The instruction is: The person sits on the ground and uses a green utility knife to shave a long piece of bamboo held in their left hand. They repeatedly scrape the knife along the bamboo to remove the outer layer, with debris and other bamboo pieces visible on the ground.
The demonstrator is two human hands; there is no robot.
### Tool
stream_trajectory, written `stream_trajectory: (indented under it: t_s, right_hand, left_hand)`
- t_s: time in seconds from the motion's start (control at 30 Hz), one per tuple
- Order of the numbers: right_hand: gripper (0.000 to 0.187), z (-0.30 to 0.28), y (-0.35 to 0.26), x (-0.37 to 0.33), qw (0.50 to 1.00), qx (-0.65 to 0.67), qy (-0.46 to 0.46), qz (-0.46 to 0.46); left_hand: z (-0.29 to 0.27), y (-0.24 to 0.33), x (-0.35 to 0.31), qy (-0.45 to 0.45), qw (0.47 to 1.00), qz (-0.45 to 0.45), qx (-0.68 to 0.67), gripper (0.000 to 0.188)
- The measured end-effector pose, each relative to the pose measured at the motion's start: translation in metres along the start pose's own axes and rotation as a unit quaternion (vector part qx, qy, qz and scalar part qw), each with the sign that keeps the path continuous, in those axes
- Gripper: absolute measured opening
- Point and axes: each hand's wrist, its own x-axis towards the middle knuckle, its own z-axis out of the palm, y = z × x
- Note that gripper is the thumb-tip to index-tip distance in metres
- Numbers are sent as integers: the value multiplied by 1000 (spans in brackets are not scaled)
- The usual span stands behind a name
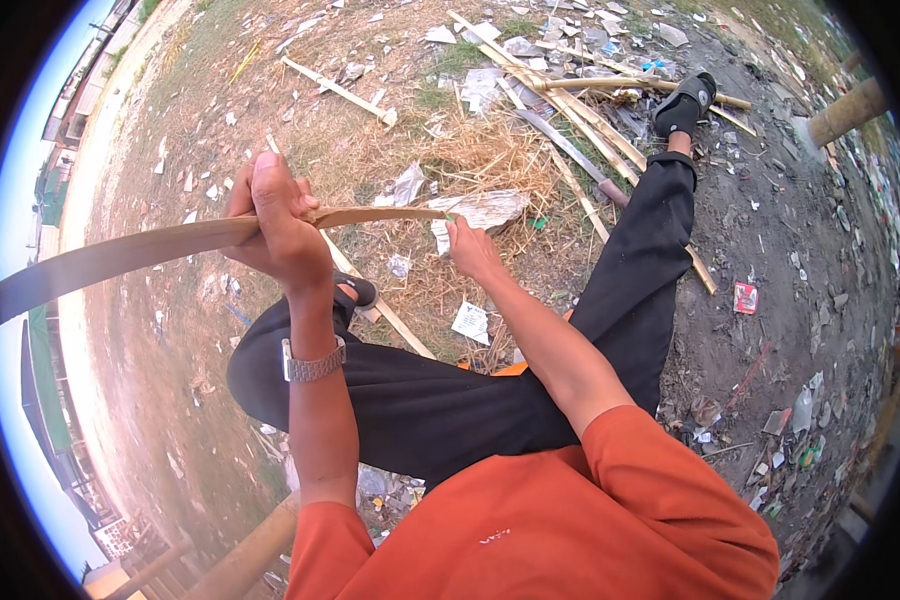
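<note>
A long, flat bamboo strip [130,246] runs from the left rim of the view across to my right hand, bending slightly. My left hand [282,222], thumb raised, is closed around it partway along. The far end of the strip is pinched by the fingers of my right hand [473,250], where a small green spot shows. Below that hand's far side lies a crumpled whitish sheet [485,208] on dry straw. A long-bladed knife [565,146] with a brown handle rests on the ground farther right, beside my outstretched leg.
Several split bamboo strips [595,118] lie crossed at the far right, with a round bamboo pole [640,84] over them. Another strip [338,90] lies far left. Litter covers the dirt. A thick post [848,112] stands at right; bamboo poles [245,550] are at lower left.
</note>
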Motion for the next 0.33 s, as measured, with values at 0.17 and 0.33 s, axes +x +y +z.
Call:
stream_trajectory:
  t_s: [0.17, 0.33]
  right_hand:
    - [39, 7, 4, 6, 994, -108, 23, 9]
    - [38, 1, 11, 35, 979, -200, -19, -35]
  left_hand:
    - [-7, 0, -1, -40, 997, -11, -58, 35]
    - [-10, -4, 4, -63, 996, 7, -65, 35]
